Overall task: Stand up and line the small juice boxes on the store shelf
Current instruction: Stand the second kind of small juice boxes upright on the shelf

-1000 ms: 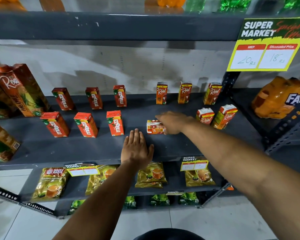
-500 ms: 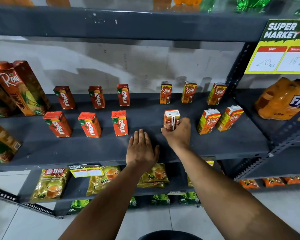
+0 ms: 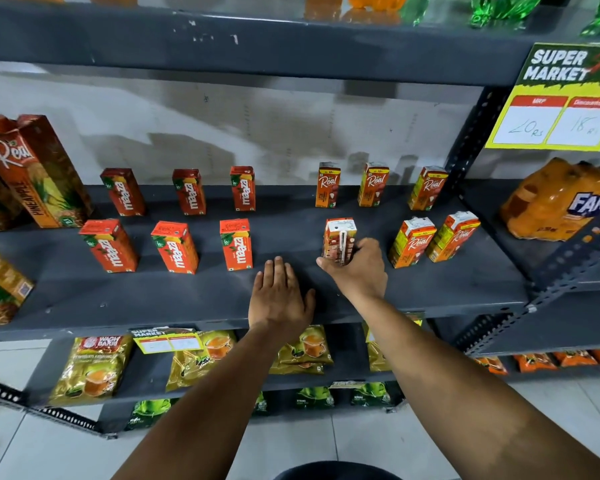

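Small juice boxes stand in two rows on the dark grey shelf (image 3: 153,299). Red Maaza boxes fill the left half, with a front one (image 3: 236,244) nearest the middle. Orange Real boxes fill the right half: three at the back (image 3: 327,185) and two at the front right (image 3: 412,241). My right hand (image 3: 355,268) grips one Real box (image 3: 338,233) upright on the shelf, its straw side facing me. My left hand (image 3: 279,296) lies flat and open on the shelf beside it.
Tall Real pineapple cartons (image 3: 35,171) lean at the left end. A Fanta bottle pack (image 3: 561,202) sits on the neighbouring shelf to the right, beyond a perforated post (image 3: 471,133). A price sign (image 3: 565,98) hangs top right. Tea packets (image 3: 94,368) fill the shelf below.
A second ago the Real box lay on its side under my right hand; it now stands upright in my grip. My left hand has stayed flat on the shelf.
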`<action>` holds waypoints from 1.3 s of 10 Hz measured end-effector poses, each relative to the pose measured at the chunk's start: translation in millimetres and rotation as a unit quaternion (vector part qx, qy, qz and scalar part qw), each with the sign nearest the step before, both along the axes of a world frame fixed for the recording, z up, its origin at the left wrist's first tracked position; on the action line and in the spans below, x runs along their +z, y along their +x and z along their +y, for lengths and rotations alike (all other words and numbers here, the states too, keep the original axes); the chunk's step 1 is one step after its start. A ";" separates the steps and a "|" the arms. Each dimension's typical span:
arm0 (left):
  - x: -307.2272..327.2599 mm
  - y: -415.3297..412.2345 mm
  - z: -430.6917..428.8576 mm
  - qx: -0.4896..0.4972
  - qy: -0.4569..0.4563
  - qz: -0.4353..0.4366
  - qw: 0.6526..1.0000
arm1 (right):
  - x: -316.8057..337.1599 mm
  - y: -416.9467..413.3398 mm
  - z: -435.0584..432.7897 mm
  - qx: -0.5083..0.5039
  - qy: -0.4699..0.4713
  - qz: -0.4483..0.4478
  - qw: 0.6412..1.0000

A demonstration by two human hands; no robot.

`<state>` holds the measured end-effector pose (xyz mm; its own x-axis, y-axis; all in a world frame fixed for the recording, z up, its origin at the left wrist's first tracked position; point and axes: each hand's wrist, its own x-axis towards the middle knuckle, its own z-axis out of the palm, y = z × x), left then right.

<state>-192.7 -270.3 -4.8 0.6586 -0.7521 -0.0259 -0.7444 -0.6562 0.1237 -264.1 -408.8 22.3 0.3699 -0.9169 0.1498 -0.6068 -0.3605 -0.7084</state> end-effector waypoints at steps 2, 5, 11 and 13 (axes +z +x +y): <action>0.3 0.0 -1.1 0.003 0.001 0.004 1.000 | -6.1 -5.9 -8.0 0.056 -0.046 0.026 0.997; 0.9 -0.4 0.1 0.000 -0.004 0.014 1.000 | -9.3 -1.5 2.7 -0.008 -0.070 0.055 0.996; 4.1 13.7 -6.8 0.017 -0.098 0.092 0.991 | -9.0 -110.7 -23.9 0.065 0.042 -0.177 0.981; 31.7 17.9 -44.1 0.063 -0.217 0.270 0.936 | 9.0 -153.3 -131.2 -0.069 0.084 -0.202 0.973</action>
<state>-174.8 -314.4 27.0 0.7222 -0.6858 -0.0905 -0.4157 -0.5349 0.7356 -417.4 -540.0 31.3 0.1824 -0.9779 0.1021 -0.3005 -0.1543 -0.9412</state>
